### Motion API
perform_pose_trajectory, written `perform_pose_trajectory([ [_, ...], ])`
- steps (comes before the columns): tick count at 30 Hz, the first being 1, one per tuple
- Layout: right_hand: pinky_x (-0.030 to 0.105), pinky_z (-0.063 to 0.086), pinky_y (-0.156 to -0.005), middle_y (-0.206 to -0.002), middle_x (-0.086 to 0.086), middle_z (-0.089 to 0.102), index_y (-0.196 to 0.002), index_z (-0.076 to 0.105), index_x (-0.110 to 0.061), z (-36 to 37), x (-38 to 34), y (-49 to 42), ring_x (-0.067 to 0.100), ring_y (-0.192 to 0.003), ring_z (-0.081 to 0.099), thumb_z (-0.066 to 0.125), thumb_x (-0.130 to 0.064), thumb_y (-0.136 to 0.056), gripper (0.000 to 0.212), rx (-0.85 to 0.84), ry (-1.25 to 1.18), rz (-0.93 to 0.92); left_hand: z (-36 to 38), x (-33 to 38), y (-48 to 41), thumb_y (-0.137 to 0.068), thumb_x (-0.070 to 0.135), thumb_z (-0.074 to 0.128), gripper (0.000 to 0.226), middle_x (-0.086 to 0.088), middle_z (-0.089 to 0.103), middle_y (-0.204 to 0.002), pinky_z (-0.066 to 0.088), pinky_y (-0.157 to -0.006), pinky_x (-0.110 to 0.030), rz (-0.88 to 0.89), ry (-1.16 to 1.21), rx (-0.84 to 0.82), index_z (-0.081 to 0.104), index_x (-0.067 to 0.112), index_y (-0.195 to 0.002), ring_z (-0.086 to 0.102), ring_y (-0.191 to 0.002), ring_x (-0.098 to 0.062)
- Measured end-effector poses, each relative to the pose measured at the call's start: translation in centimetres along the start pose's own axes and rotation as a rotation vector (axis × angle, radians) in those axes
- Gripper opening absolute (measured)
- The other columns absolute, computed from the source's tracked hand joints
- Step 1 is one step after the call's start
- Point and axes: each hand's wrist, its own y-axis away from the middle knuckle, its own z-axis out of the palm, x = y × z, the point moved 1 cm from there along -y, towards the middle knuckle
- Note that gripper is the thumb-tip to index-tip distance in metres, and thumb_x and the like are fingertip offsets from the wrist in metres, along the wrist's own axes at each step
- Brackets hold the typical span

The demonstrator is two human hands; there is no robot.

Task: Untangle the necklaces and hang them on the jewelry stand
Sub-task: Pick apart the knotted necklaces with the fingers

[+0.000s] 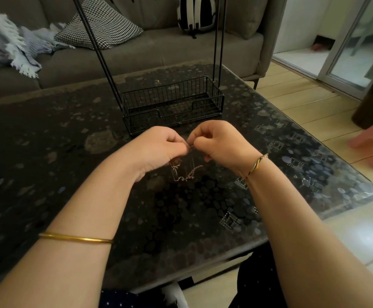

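left hand (159, 147), right hand (221, 143): both pinch necklaces (186, 173); jewelry stand basket (174, 94): on table (47, 152), beyond hands

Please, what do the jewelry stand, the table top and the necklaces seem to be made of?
The jewelry stand: thin metal wire and rods, matte black coating, judging by the grid basket. The table top: glossy, probably glass over a dark pebble pattern; its edge reflects light. The necklaces: fine metal chains, links glinting pale gold or silver; too thin to tell.

The jewelry stand (172, 102), wire basket and 4 upright rods (97, 52), blocks the middle; table (47, 130) lies open either side.
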Motion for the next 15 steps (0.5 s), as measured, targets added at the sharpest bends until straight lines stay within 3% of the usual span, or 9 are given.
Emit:
perform_pose_trajectory([
  [5,0.019,0.041,-0.046,-0.061,0.002,0.05,-0.074,0.059,-0.011,0.45,-0.12,-0.12,0.013,-0.051,0.047,0.052,-0.008,-0.087,0.015,-0.03,0.053,0.068,-0.08,-0.26,-0.15,-0.086,0.02,0.065,0.006,0.003,0.065,-0.085,0.049,-0.084,-0.035,0.01,-0.021,0.039,0.068,0.022,-0.082,0.06,-0.087,-0.014],
  [10,0.022,0.029,-0.041,-0.054,0.002,0.037,-0.063,0.05,-0.011,0.56,-0.26,-0.32,0.014,-0.046,0.033,0.044,-0.004,-0.086,0.025,-0.106,-0.086,0.278,-0.08,0.0,-0.07,-0.087,0.021,0.065,0.009,0.004,0.067,-0.087,0.05,-0.091,-0.039,0.056,-0.023,0.025,0.068,0.022,-0.079,0.062,-0.09,-0.014],
  [15,0.024,0.023,-0.047,-0.058,0.003,0.033,-0.062,0.043,-0.012,0.42,-0.28,-0.36,0.014,-0.048,0.023,0.035,-0.002,-0.079,0.022,-0.199,-0.223,0.437,-0.35,0.01,0.09,-0.088,0.016,0.065,0.01,0.008,0.068,-0.072,0.051,-0.087,-0.036,0.105,0.034,0.052,0.068,0.02,-0.08,0.063,-0.078,-0.012],
])
